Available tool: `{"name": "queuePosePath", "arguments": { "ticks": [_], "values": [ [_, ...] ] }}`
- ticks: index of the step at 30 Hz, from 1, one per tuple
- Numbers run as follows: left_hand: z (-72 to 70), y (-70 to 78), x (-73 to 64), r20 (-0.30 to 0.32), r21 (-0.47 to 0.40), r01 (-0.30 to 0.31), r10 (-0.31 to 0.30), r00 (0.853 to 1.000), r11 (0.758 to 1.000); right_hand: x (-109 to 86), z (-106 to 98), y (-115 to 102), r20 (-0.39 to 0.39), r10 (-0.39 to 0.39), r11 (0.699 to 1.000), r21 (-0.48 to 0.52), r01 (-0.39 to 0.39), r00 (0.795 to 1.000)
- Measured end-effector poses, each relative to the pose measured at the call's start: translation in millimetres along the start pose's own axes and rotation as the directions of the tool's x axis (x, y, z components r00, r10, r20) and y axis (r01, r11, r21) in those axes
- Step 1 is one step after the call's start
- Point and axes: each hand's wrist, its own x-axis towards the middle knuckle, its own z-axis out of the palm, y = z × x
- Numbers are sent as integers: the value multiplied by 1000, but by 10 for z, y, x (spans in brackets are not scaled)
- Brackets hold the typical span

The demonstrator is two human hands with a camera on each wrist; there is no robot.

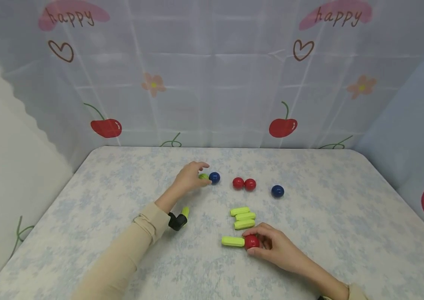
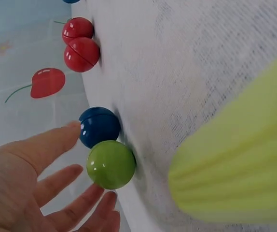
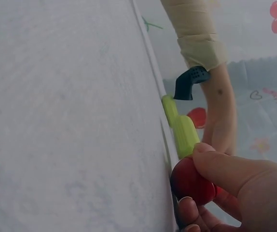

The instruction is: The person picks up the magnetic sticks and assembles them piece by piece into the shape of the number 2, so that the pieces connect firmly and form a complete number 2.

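My left hand (image 1: 190, 177) reaches to the far part of the table with its fingers spread around a green ball (image 2: 111, 165). Beside the green ball sits a blue ball (image 1: 214, 178), touching it in the left wrist view, with my thumb right at the blue one. Nearer the front, my right hand (image 1: 277, 246) holds a red ball (image 1: 251, 242) between thumb and fingers. A yellow-green ribbed stick (image 1: 233, 241) meets that ball's left side, end on, and lies sideways over the table.
Several yellow-green sticks (image 1: 245, 216) lie stacked side by side behind the right hand. Two red balls (image 1: 244, 183) and another blue ball (image 1: 277, 191) stand farther back. Another yellow-green stick (image 1: 185, 211) lies under my left wrist, by the black wrist camera (image 1: 177, 221). A printed curtain (image 1: 212, 83) borders the table behind.
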Motion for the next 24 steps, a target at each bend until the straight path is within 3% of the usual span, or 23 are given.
{"name": "queuePosePath", "arguments": {
  "ticks": [6, 13, 19, 24],
  "values": [
    [43, 12, -2, -13, 69, 89, -89, 996, 994, 6, 14, 35, -8, 0, 1000, -2, 0, 1000],
    [43, -24, -58, -56, 63, 65, -62, 997, 996, -2, 4, 2, -8, -12, 1000, 14, 12, 1000],
    [-81, -13, -255, -87, -65, -36, 30, 996, 997, 14, 15, 14, -4, -4, 1000, 8, 4, 1000],
    [-144, 22, -602, -40, -259, -129, 123, 992, 957, 21, 15, 23, 9, -15, 1000, 17, 15, 1000]
  ]
}}
